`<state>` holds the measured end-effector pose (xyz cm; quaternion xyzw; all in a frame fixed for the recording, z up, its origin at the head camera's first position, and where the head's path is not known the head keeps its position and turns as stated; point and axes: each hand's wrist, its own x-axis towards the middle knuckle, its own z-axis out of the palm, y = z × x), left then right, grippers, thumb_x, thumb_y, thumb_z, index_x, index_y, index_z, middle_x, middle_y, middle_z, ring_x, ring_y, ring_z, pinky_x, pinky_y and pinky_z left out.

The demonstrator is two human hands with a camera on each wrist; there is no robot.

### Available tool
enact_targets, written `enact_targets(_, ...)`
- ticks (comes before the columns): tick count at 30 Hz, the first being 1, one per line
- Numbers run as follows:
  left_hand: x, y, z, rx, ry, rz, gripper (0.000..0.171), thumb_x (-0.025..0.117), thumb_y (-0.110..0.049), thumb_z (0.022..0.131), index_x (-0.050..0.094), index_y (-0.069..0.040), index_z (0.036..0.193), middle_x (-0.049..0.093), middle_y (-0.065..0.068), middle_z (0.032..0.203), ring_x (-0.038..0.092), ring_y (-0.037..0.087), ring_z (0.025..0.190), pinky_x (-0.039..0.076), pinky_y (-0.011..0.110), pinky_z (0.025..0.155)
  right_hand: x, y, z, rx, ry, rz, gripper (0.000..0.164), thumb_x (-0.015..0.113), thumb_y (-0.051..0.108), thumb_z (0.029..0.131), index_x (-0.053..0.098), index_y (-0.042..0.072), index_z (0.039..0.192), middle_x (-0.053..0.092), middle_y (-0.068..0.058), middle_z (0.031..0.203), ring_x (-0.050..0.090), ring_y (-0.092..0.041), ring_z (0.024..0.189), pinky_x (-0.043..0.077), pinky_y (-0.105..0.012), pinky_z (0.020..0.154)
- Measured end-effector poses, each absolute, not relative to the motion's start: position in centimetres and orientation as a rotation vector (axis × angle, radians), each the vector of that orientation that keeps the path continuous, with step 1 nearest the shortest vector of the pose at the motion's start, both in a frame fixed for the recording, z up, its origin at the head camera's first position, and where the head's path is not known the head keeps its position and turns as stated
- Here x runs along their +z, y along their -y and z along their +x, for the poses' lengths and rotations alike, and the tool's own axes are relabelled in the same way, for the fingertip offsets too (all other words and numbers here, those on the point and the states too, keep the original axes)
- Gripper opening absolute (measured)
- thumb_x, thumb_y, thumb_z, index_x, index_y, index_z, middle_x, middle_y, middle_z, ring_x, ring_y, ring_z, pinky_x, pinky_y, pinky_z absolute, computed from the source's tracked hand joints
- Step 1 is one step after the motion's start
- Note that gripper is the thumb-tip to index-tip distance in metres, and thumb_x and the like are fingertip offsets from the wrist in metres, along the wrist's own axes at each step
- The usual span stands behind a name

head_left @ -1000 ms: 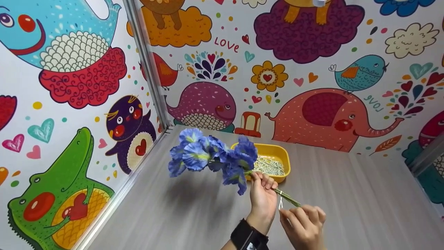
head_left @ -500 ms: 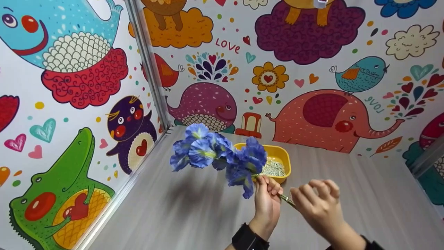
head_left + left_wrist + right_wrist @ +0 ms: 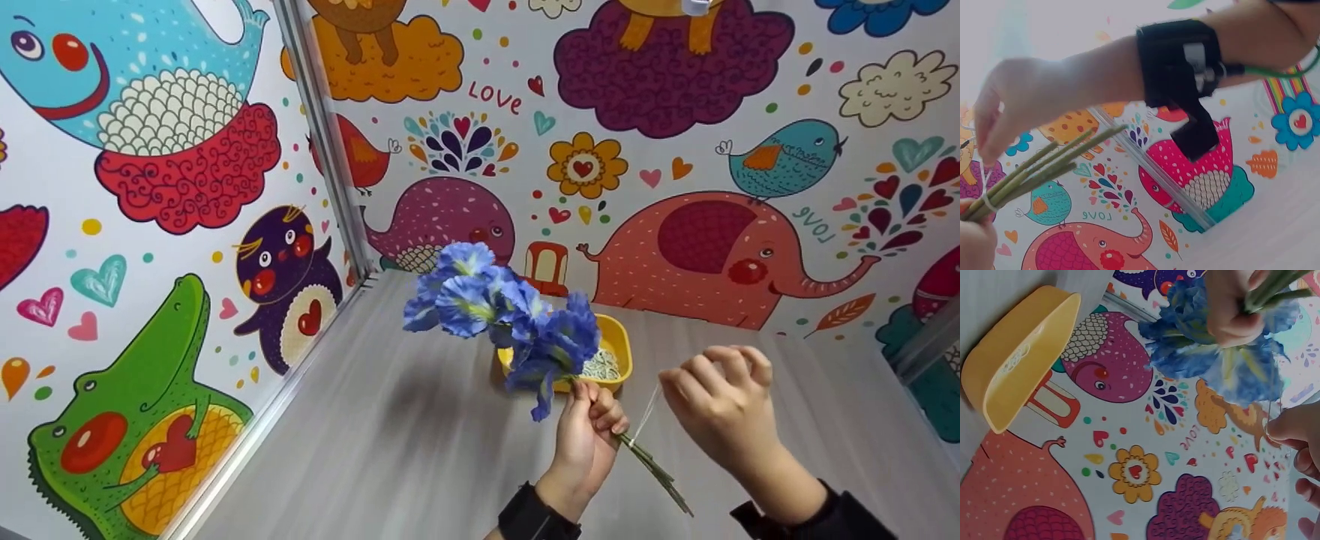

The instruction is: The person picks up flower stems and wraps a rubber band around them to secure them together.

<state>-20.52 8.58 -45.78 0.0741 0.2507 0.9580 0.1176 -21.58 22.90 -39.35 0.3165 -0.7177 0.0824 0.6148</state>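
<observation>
My left hand (image 3: 589, 446) grips a bunch of blue irises (image 3: 480, 300) by the stems, just below the blossoms. The cut green stems (image 3: 660, 472) stick out past my fingers toward the lower right. A thin white rubber band (image 3: 647, 411) loops round these stems close to my left hand. My right hand (image 3: 724, 409), raised to the right of the stems, pinches the band's other end and holds it stretched tight. In the left wrist view, the band (image 3: 986, 179) runs from the stems (image 3: 1044, 169) up to my right fingertips.
Behind the flowers a yellow tray (image 3: 624, 352) with many white rubber bands (image 3: 602, 366) stands on the grey wood-grain table (image 3: 337, 450). Walls printed with cartoon animals (image 3: 690, 255) enclose the table at the back and left. Black straps (image 3: 536, 514) sit on both wrists.
My right hand has moved up and right from the stem ends, drawing the rubber band out taut. The left hand and irises have shifted slightly right, and the irises slightly up.
</observation>
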Motion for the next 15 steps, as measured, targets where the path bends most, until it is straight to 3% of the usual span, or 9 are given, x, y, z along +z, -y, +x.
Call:
enact_targets(7,-44.2,-7.5,-19.8,2.698,-0.474,0.289,0.041,0.013,-0.039,0.101,0.038,-0.019,0.076,0.022,-0.007,0.066,0.026,0.002,0.055,0.014,0.02,0.061,-41.1,-24.2,-22.5,0.357,1.77,0.734,0.04,0.054,0.029,0.097,0.064,0.007,0.065,0.054,-0.007,0.064,0.049,-0.035,0.075,0.027,-0.053,0.075)
enact_targets(12,-43.2,-7.3,-19.4,2.696,-0.322,0.302,0.043,0.012,-0.038,0.102,0.039,-0.018,0.076,0.02,-0.006,0.068,0.026,0.002,0.055,0.012,0.02,0.061,-43.8,-23.9,-22.8,0.527,1.805,0.7,0.021,0.063,0.022,0.082,0.065,0.006,0.068,0.051,-0.003,0.063,0.046,-0.031,0.074,0.028,-0.044,0.079)
enact_targets(15,-42.9,-7.3,-19.3,2.716,-0.25,0.244,0.044,0.011,-0.037,0.103,0.039,-0.017,0.076,0.02,-0.005,0.069,0.026,0.003,0.056,0.017,0.017,0.058,-45.6,-23.2,-22.5,0.642,1.856,0.657,0.017,0.063,0.021,0.079,0.065,0.006,0.07,0.049,-0.002,0.064,0.045,-0.026,0.076,0.026,-0.037,0.081)
